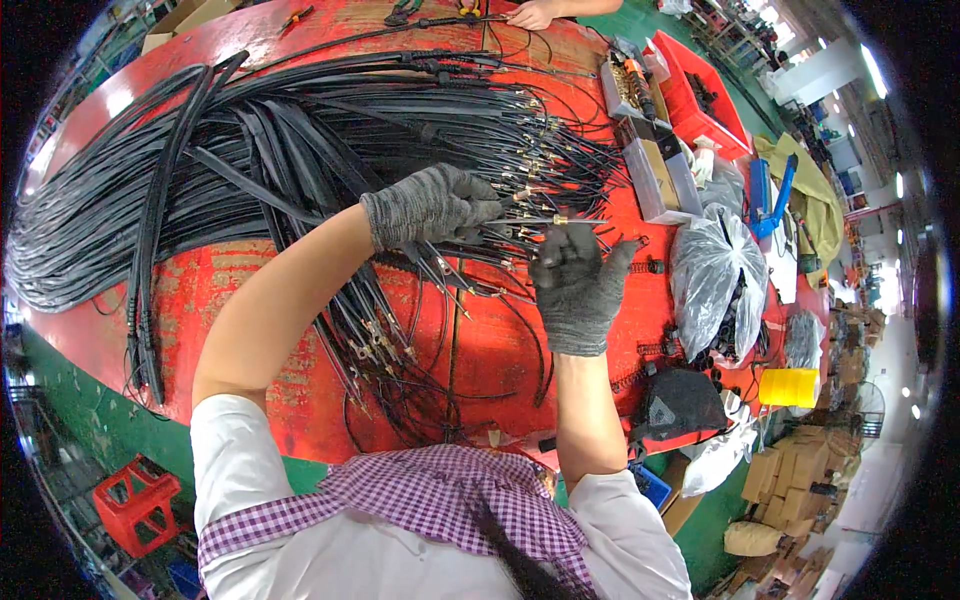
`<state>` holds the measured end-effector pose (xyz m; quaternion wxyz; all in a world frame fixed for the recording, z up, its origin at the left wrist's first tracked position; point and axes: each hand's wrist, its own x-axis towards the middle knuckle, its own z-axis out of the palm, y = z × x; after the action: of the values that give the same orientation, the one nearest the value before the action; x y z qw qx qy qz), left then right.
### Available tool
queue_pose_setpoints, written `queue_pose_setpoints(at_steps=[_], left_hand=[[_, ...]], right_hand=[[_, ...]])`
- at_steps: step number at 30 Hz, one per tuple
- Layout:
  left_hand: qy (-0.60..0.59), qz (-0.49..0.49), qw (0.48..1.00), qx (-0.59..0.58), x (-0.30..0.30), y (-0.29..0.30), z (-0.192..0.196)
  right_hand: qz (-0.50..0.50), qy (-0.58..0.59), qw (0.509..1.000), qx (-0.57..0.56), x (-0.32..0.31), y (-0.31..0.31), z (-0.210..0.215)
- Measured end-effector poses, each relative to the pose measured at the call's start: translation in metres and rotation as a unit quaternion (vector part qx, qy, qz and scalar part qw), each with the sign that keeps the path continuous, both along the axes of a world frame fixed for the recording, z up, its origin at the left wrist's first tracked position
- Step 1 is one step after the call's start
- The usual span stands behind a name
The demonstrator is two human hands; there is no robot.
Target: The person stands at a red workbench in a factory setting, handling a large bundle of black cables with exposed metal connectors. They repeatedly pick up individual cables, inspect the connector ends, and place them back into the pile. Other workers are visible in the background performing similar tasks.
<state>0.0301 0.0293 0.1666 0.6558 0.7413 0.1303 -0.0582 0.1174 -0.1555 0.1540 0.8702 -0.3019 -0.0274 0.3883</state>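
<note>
My left hand (435,207), in a grey knitted glove, is closed around the end of a thin cable. A bare metal-coloured length with a brass fitting (560,219) sticks out of it to the right. Just below that fitting is my right hand (580,290), gloved too, its thumb spread away from the partly bent fingers. Nothing shows in its grip; whether the fingertips touch the fitting, I cannot tell. Behind and left of my hands lies a big bundle of black cables (130,190), many with brass ends. More cable ends (375,350) hang forward below my left wrist.
The red worn table (250,370) carries coil springs (652,266), a clear plastic bag (720,280) and a grey parts bin (655,175) on the right. Behind stand a red crate (700,95) and a blue tool (770,200). Another person's hand (535,14) reaches over the far edge.
</note>
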Motion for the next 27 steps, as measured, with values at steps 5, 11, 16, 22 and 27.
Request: queue_pose_setpoints(at_steps=[5,11,16,22,27], left_hand=[[0.018,-0.002,1.000,0.002,-0.001,-0.005,0.012],[-0.009,0.016,0.999,0.037,-0.003,-0.004,0.004],[0.005,0.002,1.000,0.024,0.000,-0.002,0.003],[-0.021,-0.001,1.000,-0.020,-0.004,0.000,-0.001],[0.020,-0.036,0.998,-0.047,-0.005,-0.002,0.012]], right_hand=[[0.096,-0.091,0.988,0.079,0.019,-0.012,-0.025],[0.041,-0.077,0.996,-0.001,0.016,-0.011,-0.027],[0.009,-0.009,0.999,-0.041,0.002,-0.006,-0.009],[-0.015,0.001,0.998,-0.058,-0.002,-0.001,-0.006],[0.040,-0.052,0.998,0.012,0.003,-0.006,-0.007]])
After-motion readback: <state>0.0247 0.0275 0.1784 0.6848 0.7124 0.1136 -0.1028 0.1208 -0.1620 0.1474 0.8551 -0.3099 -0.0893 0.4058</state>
